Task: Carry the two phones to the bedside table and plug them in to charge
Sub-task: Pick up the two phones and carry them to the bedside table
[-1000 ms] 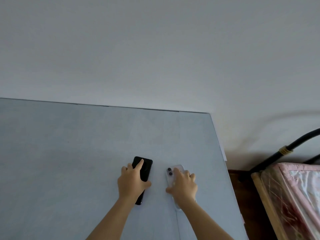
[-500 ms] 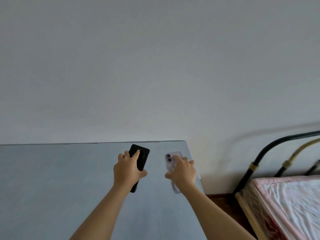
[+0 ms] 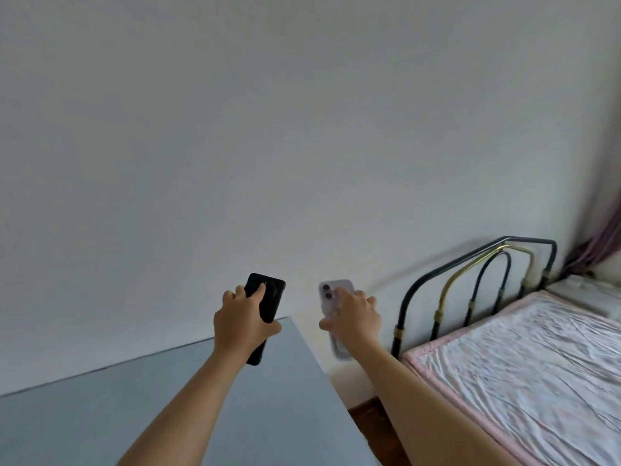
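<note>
My left hand (image 3: 240,326) grips a black phone (image 3: 268,297) from behind, holding it in the air above the far right corner of the grey table (image 3: 161,415). My right hand (image 3: 354,322) grips a pale phone in a clear case (image 3: 331,292), back side up with its two camera lenses showing, in the air past the table's right edge. Both phones point away from me towards the white wall. No charging cable shows. A pale surface (image 3: 584,290) at the far right beyond the bed is blurred.
A bed with a pink and white cover (image 3: 537,371) lies to the right, its black and brass metal headboard (image 3: 470,287) against the wall. Dark floor (image 3: 366,418) shows in the narrow gap between table and bed. A curtain (image 3: 605,237) hangs at the far right.
Both hands have lifted the phones off the table and carried them rightwards. My view has swung up and right, bringing much more of the bed and headboard into sight.
</note>
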Available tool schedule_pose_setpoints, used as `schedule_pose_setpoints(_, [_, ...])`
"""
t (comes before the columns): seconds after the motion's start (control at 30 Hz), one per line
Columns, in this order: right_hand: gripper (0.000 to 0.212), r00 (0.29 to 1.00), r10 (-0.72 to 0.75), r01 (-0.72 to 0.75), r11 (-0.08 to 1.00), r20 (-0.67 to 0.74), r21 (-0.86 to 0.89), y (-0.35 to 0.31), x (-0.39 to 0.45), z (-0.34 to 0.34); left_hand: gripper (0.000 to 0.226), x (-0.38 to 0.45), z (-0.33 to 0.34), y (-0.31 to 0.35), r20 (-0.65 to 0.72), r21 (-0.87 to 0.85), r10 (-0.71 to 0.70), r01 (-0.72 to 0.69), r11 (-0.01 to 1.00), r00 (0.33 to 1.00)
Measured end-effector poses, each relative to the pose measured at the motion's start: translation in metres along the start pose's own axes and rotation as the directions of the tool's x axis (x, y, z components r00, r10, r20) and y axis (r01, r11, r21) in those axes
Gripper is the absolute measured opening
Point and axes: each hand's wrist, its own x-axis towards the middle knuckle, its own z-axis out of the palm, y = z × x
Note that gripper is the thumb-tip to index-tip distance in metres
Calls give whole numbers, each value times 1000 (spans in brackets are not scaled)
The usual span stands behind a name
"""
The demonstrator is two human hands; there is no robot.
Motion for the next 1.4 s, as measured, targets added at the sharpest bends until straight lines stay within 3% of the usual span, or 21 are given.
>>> schedule_pose_setpoints(0.27, [56, 968, 159, -170, 985, -195, -39, 48, -65, -82, 83, -31, -16, 73, 19, -147, 228, -223, 964, 973])
schedule_pose_setpoints(0.47, [59, 888, 305, -330, 944, -343, -15, 108, -125, -153, 83, -58, -27, 161, -10, -233, 420, -411, 881, 907])
schedule_pose_setpoints(0.7, [55, 716, 476, -506, 858, -511, 89, 188, -225, -248, 87, -132, -52, 293, -76, -330, 655, -639, 695, 752])
schedule_pose_setpoints(0.9, [56, 559, 531, -654, 754, -637, 55, 261, -358, -339, 87, -246, -83, 412, -120, -433, 784, -743, 511, 609])
schedule_pose_setpoints(1.17, [73, 352, 542, -816, 577, -763, 33, 331, -577, -447, 90, -449, -134, 538, -151, -593, 894, -762, 260, 422])
schedule_pose_setpoints(1.4, [83, 160, 501, -912, 404, -850, 66, 351, -747, -509, 82, -610, -185, 611, -179, -699, 948, -712, 66, 263])
